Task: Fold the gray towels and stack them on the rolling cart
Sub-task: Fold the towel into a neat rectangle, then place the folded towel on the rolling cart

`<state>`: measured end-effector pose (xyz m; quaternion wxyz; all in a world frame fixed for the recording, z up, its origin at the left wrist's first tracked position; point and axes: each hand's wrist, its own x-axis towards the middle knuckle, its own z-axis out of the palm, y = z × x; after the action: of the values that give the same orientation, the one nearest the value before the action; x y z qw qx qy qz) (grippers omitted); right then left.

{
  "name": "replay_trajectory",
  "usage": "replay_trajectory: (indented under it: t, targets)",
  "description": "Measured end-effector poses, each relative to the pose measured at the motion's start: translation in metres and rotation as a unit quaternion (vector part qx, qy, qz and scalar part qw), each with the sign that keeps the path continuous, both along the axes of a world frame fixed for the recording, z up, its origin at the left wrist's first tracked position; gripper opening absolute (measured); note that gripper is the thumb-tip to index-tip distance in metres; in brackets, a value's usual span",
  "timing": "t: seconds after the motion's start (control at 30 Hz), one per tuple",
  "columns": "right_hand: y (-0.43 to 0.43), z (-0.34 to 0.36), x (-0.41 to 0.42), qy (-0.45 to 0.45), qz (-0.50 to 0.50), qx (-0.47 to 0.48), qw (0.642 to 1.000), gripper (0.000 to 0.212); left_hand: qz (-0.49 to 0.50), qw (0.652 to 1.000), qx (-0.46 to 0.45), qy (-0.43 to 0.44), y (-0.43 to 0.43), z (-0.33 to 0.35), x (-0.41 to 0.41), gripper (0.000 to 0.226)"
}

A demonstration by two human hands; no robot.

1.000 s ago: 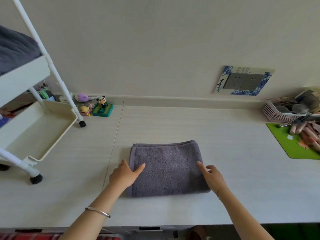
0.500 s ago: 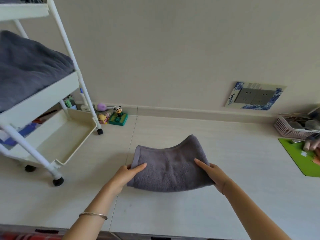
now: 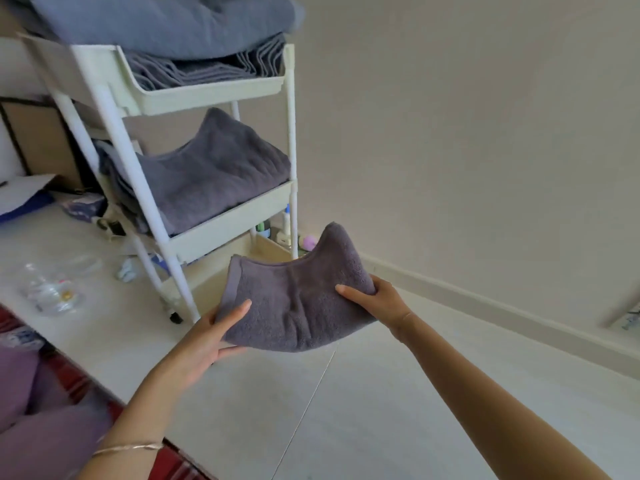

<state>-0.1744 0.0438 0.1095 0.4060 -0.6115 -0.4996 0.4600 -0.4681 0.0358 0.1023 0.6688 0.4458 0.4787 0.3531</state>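
Thumbs on top, fingers tucked beneath, the left hand [image 3: 214, 336] and right hand [image 3: 377, 303] grip the folded gray terry towel [image 3: 298, 306], sagging midair before the white three-tier rolling cart [image 3: 221, 233]. Best level it, then slide it flat onto the middle shelf's gray towel stack [image 3: 221, 168].

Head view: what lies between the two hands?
The head view shows only the folded gray towel, sagging in the middle; the left hand and right hand each hold one end.

towel [image 3: 298, 306]: dark gray | cart [image 3: 214, 95]: cream-white | bracelet [image 3: 128, 447]: gold
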Motion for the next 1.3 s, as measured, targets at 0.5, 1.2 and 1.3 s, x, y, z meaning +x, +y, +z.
replay_trajectory:
  t: [0.5,1.2,1.3]
  targets:
    - [0.158,-0.032,-0.088,-0.097,0.145,0.134,0.976,0.025,0.303,0.947,0.099,0.028,0.031,-0.010,0.019,0.047]
    - [0.217,-0.076,-0.131,-0.263,0.133,0.224,0.929,0.044,0.454,0.878,0.087,0.124,0.068,-0.060,0.042,0.099]
    - [0.217,-0.081,-0.131,-0.255,0.140,0.260,0.921,0.048,0.457,0.833,0.160,0.268,0.060,-0.055,0.056,0.098]
